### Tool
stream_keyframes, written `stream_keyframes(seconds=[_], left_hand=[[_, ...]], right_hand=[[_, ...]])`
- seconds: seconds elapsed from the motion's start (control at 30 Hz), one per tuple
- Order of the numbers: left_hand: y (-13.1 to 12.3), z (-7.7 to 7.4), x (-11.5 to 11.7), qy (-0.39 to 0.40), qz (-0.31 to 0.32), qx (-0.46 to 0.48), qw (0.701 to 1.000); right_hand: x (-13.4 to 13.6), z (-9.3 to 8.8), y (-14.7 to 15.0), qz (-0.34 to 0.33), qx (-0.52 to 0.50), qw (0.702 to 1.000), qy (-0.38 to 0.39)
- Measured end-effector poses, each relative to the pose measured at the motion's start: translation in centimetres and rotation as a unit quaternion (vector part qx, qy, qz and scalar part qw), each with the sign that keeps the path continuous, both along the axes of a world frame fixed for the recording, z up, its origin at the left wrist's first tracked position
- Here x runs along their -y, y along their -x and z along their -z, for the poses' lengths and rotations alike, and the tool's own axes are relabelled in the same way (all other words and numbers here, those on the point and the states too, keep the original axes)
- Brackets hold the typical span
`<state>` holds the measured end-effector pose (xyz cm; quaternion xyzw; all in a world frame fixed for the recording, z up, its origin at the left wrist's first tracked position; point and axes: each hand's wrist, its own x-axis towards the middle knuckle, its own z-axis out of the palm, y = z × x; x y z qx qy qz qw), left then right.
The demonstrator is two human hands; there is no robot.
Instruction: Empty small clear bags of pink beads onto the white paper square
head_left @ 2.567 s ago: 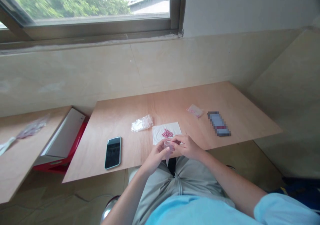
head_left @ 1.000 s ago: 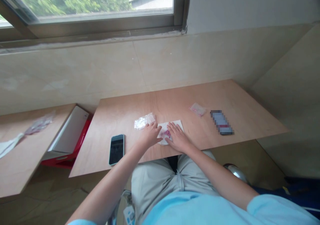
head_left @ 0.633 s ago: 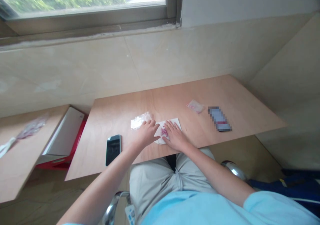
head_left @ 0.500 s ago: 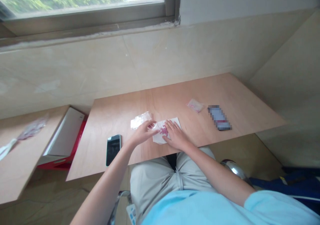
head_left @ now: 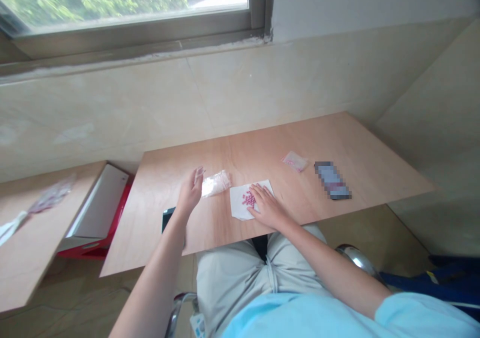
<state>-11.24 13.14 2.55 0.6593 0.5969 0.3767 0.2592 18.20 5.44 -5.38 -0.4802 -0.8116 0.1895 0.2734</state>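
Observation:
A white paper sheet [head_left: 239,207] lies near the front edge of the wooden table [head_left: 270,153], with a small heap of pink beads [head_left: 248,199] on it. My right hand [head_left: 266,208] rests flat on the sheet, fingers spread, its fingertips at the beads. My left hand [head_left: 190,192] is raised above the table, open and empty, just left of a pile of clear plastic bags [head_left: 214,183]. My left forearm hides most of a black phone [head_left: 167,215].
A small bag with pink contents [head_left: 295,161] and a dark flat device [head_left: 333,179] lie at the right. Left of the table stand a red-and-white box [head_left: 98,209] and a second wooden surface [head_left: 33,238] carrying bags. A tiled wall and window rise behind.
My left hand has lifted off the sheet and swung left, above the table by the clear bags. My right hand stays flat on the sheet. Earlier both hands held a small bag at the table edge.

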Motion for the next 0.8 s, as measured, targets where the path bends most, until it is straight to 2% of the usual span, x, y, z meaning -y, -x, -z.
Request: stream_keyframes(seconds=[0.1,0.2,0.27,0.33,0.47,0.53,0.63,0.73,0.8], left_hand=[[-0.5,2.3,-0.8,-0.045,0.034,-0.157,0.986],[-1.7,4.9,-0.7,-0.034,0.054,-0.246,0.967],[-2.2,6.1,-0.2,-0.039,0.043,-0.291,0.955],[-2.5,6.8,0.1,-0.043,0.034,-0.316,0.947],[-2.5,7.2,0.2,-0.039,0.029,-0.332,0.942],[-2.4,7.2,0.0,-0.039,0.030,-0.335,0.941],[-2.4,7.2,-0.2,-0.038,0.025,-0.342,0.939],[-2.4,7.2,-0.2,-0.032,0.026,-0.340,0.940],[-2.2,7.1,-0.2,-0.028,0.029,-0.336,0.941]], right_hand=[[-0.1,-0.1,0.1,0.002,0.002,1.000,-0.005],[0.0,-0.1,0.2,0.006,-0.002,1.000,-0.004],[0.1,-0.1,0.3,0.006,-0.006,1.000,-0.002],[0.3,-0.1,0.4,0.004,-0.015,1.000,0.001],[-0.5,-0.8,0.1,0.017,-0.080,0.997,0.009],[-2.4,-1.5,-1.3,0.048,-0.120,0.992,-0.003],[-7.1,-2.8,-5.3,0.136,-0.136,0.980,-0.046],[-12.4,-3.4,-10.3,0.236,-0.061,0.968,-0.052],[-15.1,-3.3,-13.1,0.265,0.014,0.963,-0.038]])
